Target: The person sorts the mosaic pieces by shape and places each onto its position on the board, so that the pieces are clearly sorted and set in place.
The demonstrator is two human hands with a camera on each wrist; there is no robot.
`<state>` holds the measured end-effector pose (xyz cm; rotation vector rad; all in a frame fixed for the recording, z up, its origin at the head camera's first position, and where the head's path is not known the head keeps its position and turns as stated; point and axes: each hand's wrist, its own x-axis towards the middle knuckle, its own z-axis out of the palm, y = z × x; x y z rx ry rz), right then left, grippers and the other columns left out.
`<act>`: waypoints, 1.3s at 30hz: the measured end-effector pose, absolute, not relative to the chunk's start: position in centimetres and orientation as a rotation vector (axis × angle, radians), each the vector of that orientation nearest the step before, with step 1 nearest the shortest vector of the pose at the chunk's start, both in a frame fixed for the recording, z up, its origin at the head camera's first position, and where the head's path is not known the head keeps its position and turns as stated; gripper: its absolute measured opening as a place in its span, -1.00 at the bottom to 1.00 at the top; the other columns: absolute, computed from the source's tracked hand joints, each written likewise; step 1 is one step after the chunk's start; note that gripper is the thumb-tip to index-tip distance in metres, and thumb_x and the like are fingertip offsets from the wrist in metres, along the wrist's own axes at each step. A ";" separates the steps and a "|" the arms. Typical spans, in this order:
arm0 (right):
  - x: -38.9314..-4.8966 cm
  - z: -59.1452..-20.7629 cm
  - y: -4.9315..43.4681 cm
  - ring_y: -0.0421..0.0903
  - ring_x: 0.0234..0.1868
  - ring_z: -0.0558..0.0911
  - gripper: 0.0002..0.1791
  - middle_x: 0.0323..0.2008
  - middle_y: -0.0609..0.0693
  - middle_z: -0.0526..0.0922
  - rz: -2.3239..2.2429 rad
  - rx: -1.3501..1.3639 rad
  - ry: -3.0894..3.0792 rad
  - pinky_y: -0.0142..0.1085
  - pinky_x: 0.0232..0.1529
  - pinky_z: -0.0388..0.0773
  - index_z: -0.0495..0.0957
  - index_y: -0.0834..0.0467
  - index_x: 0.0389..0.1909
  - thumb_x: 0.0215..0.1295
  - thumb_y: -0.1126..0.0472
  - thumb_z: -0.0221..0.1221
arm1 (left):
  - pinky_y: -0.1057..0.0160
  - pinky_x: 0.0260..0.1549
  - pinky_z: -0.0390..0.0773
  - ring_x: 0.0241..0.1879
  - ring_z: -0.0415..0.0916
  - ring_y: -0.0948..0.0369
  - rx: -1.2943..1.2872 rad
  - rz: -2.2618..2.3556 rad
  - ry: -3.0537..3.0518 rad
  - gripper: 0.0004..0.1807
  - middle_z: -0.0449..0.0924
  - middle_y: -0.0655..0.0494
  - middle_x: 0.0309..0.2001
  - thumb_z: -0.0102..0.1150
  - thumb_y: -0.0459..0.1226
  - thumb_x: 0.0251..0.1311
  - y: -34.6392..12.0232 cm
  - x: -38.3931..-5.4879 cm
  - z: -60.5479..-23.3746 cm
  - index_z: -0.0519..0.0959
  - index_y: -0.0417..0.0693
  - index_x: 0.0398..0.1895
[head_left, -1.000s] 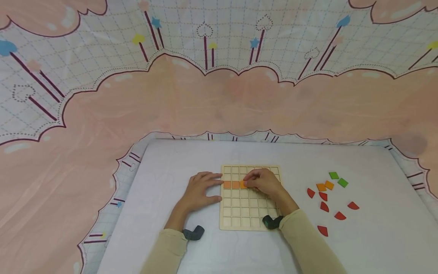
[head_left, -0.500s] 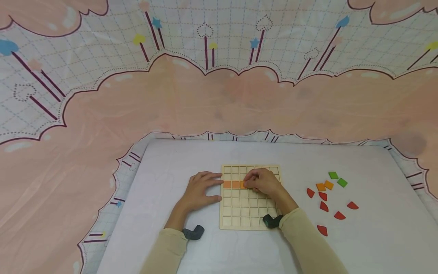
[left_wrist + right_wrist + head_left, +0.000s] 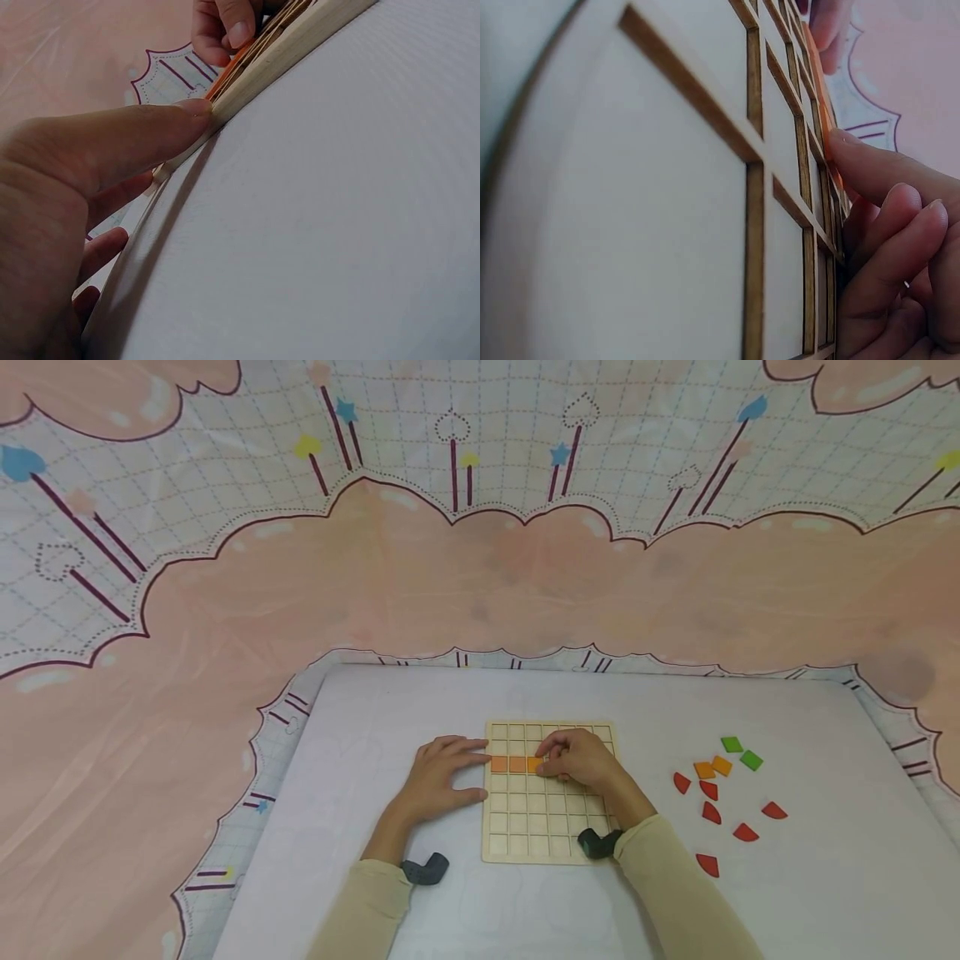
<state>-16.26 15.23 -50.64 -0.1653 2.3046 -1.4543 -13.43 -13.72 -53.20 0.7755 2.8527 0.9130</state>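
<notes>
A pale wooden grid board [image 3: 517, 845] lies on the white table. Two orange square tiles [image 3: 498, 764] fill the first cells of its third row from the top, at the left. A brighter orange tile [image 3: 533, 765] sits at the third cell, and my right hand [image 3: 581, 758] pinches it between thumb and index finger. In the right wrist view the thumb [image 3: 885, 163] is at the orange strip of tiles, the other fingers curled below. My left hand [image 3: 441, 778] has its fingers spread, tips at the board's left edge; in the left wrist view its thumb [image 3: 142, 139] touches that edge.
Right of the board lie two green diamond tiles [image 3: 731, 744], two loose orange tiles [image 3: 703, 770] and several red quarter-circle pieces [image 3: 712, 812]. Dark wrist devices [image 3: 426, 870] sit on both wrists. A patterned pink and white cloth [image 3: 480, 585] hangs behind the table.
The right fingertips have shifted very slightly, and a little more of the third orange tile shows. The left hand stays at the board's edge.
</notes>
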 end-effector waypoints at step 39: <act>-15.1 -46.1 24.2 -0.10 -0.16 0.61 -0.58 -0.19 0.08 0.67 -1.540 -0.094 2.397 -0.31 -0.04 0.55 0.62 0.27 0.07 0.28 0.14 0.38 | -0.18 0.42 0.14 0.47 0.23 0.10 0.736 0.845 2.857 -0.37 0.41 0.33 0.45 0.41 0.11 0.09 -13.6 -13.4 -53.3 0.61 0.25 0.28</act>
